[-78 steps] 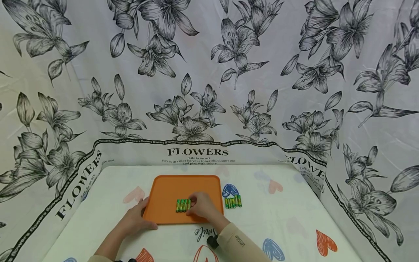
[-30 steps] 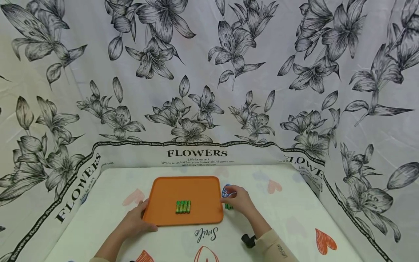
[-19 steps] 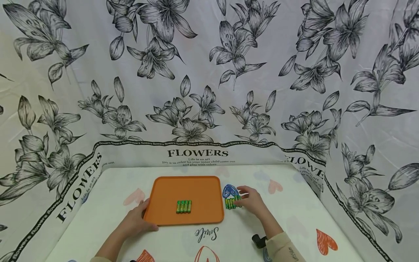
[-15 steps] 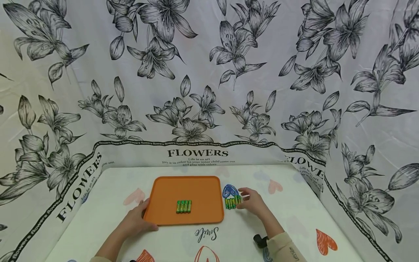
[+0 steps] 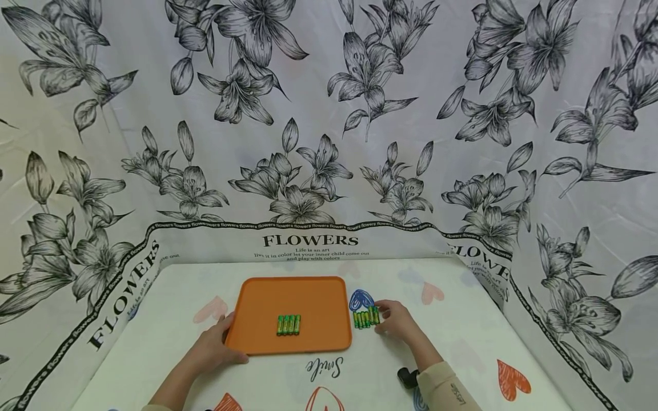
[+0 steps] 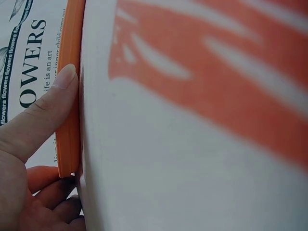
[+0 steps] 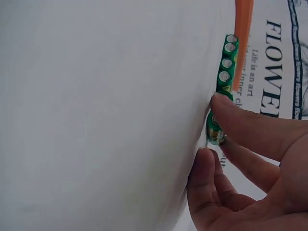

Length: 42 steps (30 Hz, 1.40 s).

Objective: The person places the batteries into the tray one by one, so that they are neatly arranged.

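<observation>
Several green batteries [image 5: 289, 325] stand side by side in a row on the orange tray [image 5: 319, 297]. My left hand [image 5: 213, 346] grips the tray's near left corner; in the left wrist view the thumb presses the orange rim [image 6: 69, 115] and the other fingers curl at its end. Right of the tray, another row of green batteries [image 5: 362, 319] lies on the tablecloth. My right hand [image 5: 397, 319] is at this row's right end, pinching the outermost battery [image 7: 215, 134] between thumb and forefinger. The thumb partly hides the row in the right wrist view.
A white tablecloth [image 5: 462, 342] printed with hearts covers the table. Behind it and at both sides hangs a flower-patterned curtain [image 5: 319, 188]. A black wrist camera [image 5: 408, 377] sits at the right sleeve.
My right hand has left the batteries on the tray, moved right to the row on the tablecloth, and settled at its right end. The left hand has stayed on the tray corner.
</observation>
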Each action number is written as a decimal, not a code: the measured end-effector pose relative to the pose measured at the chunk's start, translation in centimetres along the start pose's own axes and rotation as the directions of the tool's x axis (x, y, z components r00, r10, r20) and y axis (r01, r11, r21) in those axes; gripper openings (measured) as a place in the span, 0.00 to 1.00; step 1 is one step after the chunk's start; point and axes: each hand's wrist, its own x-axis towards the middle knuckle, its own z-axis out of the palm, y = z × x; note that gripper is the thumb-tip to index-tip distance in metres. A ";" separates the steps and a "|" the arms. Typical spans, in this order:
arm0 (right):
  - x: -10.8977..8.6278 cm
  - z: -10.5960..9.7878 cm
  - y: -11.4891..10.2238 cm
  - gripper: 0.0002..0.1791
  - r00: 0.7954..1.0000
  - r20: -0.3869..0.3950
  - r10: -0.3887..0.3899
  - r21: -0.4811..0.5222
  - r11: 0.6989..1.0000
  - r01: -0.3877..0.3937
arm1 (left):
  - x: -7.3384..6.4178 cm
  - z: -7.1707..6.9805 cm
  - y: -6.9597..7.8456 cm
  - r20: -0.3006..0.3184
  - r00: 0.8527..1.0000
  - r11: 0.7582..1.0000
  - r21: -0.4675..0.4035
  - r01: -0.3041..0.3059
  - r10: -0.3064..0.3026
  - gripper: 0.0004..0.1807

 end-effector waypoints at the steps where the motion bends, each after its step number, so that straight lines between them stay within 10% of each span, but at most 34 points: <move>1: 0.0 0.0 0.0 0.36 1.000 -0.003 -0.003 -0.014 1.000 0.003 | 0.0 0.0 0.0 0.000 1.000 1.000 -0.001 0.002 -0.002 0.76; 18: -0.4 -0.5 0.5 0.31 0.997 -0.076 -0.009 0.076 0.997 0.015 | 0.0 0.0 -0.1 0.008 1.000 1.000 -0.002 0.003 -0.003 0.76; 42: -0.4 1.1 -5.2 0.30 0.992 -0.003 -0.127 0.183 0.975 0.125 | 0.1 -0.1 -0.1 0.010 1.000 1.000 -0.015 0.001 -0.001 0.76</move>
